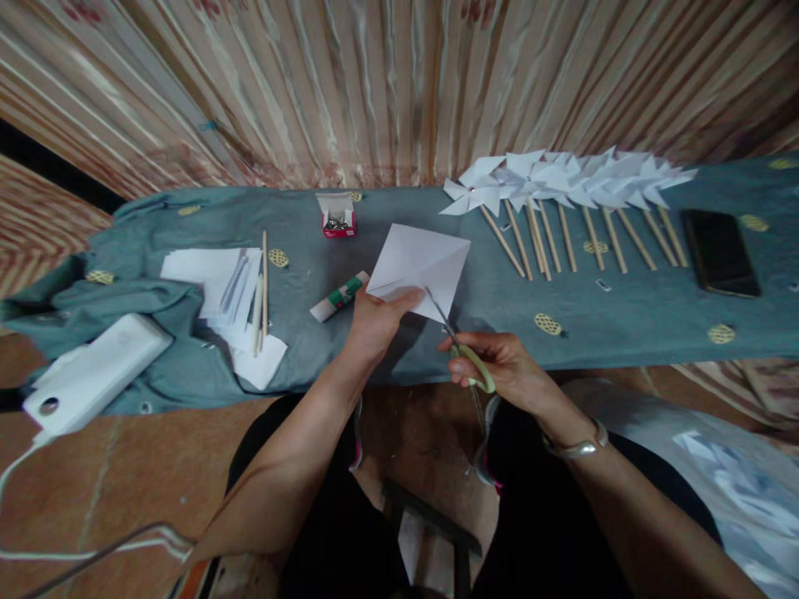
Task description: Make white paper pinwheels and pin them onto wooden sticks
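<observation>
A white paper square [430, 258] with diagonal crease lines is pinched at its near left edge by my left hand [380, 314], the thumb lying on top. My right hand [493, 362] has its fingers in the handles of light green scissors [475, 368]. The scissor blades reach up to the paper's near part and meet it along a line toward the centre. Just left of the paper lies a white and green glue stick [340, 296], close to my left hand. Behind it stands a small red box [338, 223] with its flap up and shiny metal pins inside.
Several white paper pinwheels [530, 179] on wooden sticks [567, 240] lie in a row at the back right, beside a dark phone [722, 252]. On the left are paper sheets [215, 279], loose sticks [265, 283] and a white corded device [100, 370]. A curtain [399, 91] hangs behind the cloth-covered table [499, 320].
</observation>
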`<move>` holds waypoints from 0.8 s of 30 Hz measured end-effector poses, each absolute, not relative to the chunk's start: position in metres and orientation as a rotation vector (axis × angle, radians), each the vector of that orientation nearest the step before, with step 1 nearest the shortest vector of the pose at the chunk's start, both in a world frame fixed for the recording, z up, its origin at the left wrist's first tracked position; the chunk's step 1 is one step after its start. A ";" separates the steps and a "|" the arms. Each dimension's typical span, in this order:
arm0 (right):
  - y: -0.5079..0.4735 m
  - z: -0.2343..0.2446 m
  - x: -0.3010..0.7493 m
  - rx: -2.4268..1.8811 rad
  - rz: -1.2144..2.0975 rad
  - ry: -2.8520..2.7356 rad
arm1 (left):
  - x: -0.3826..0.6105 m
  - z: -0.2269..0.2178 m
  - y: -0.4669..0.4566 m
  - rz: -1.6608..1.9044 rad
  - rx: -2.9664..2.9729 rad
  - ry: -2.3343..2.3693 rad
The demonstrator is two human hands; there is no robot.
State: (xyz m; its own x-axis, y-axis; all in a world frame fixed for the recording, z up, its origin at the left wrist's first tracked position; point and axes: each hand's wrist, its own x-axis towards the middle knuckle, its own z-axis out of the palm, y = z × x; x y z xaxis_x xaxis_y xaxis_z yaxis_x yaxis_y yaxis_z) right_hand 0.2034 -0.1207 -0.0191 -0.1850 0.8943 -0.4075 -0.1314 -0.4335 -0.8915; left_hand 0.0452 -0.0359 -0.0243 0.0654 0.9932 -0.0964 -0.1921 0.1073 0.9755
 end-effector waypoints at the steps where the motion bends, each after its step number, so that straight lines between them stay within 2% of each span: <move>1: -0.121 -0.019 0.203 -1.312 1.722 -0.943 | 0.045 -0.024 -0.036 1.175 1.019 1.075; 24: -0.119 -0.018 0.204 -1.316 1.727 -0.929 | 0.046 -0.027 -0.040 1.148 0.950 1.053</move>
State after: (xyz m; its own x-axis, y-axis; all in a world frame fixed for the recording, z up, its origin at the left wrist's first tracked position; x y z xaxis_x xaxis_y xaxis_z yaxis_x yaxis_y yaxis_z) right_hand 0.2036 -0.1189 -0.0181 -0.1794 0.8895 -0.4203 -0.1397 -0.4459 -0.8841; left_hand 0.0457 -0.0398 -0.0265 0.0881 0.9849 -0.1488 -0.2333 0.1657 0.9582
